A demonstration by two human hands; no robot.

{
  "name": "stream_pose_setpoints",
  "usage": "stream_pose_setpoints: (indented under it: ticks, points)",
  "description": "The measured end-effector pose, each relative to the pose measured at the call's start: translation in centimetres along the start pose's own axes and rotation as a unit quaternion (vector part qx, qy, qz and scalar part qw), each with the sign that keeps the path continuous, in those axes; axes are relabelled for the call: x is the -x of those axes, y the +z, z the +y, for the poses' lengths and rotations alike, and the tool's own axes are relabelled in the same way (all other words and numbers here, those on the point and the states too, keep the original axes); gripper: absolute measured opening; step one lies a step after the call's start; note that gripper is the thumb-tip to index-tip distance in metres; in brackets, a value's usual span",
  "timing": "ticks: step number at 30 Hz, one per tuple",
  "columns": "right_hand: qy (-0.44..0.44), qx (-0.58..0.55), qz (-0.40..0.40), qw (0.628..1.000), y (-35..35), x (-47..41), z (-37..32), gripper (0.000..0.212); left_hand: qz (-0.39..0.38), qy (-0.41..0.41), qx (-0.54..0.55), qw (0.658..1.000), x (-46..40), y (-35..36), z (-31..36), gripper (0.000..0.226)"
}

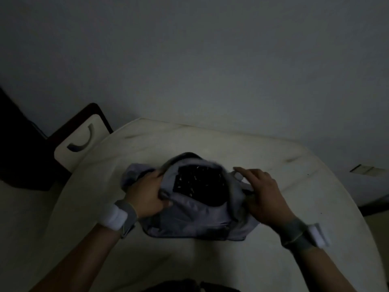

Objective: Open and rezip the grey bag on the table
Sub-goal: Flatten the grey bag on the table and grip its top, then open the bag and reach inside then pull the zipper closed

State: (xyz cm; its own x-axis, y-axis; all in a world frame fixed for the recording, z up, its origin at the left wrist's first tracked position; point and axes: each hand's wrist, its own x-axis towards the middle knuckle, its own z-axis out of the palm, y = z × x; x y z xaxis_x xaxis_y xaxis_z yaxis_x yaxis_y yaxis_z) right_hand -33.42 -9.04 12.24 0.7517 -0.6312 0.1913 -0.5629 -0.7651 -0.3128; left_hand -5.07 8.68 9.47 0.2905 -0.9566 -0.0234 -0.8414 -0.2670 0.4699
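The fingers (156, 178) of the left hand (145, 194) are curled around the left edge of the grey bag (195, 213); the thumb presses the cloth from the near side, so this hand grips the rim of the opening. The left wrist carries a white and grey band (117, 216).

At about ten o'clock from the bag, beyond the edge of the surface (210, 260), stands a chair (82, 133) with a dark frame and a pale seat. A curved grey piece lies on this seat; what it is I cannot tell.

The grey bag lies in the middle of the pale round surface, near the person. Its mouth is open toward twelve o'clock. Inside is a dark lining (200, 182) with small light marks. The far edge of the opening is blurred.

At three o'clock from the bag, the right hand (265, 192) rests on the bag's right side. Its fingers (244, 171) are rather straight and close together, pointing toward eleven o'clock, and they touch a pale strap or tab (242, 180) of the bag. Whether they pinch it I cannot tell. The right wrist also has a grey band with a white part (303, 234).

Behind the surface there is a plain grey wall (210, 60). The light is dim.
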Motion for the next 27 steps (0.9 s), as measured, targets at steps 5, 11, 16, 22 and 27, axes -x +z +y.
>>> stream_pose_setpoints:
  ticks: [5,11,16,22,27]
  points:
    - [-0.063,-0.096,-0.067,0.991,1.3,3.2,-3.7,0.028,-0.083,0.134,0.160,0.974,1.6,-1.7,5.9,0.053]
    - [-0.016,0.094,-0.101,0.990,3.6,4.9,-4.3,0.059,-0.085,0.075,0.034,0.993,-1.4,-0.5,7.9,0.048]
    - [0.088,0.163,-0.175,0.967,4.0,5.7,-3.3,0.065,-0.338,-0.018,-0.149,0.929,-5.3,5.2,6.6,0.052]
    - [0.153,0.139,-0.167,0.964,3.1,5.5,-1.4,0.041,-0.354,-0.038,-0.218,0.909,-5.4,7.2,4.9,0.049]
    - [0.013,-0.008,-0.243,0.970,3.7,2.3,-4.7,0.024,-0.088,0.086,-0.101,0.987,-3.0,4.0,10.0,0.033]
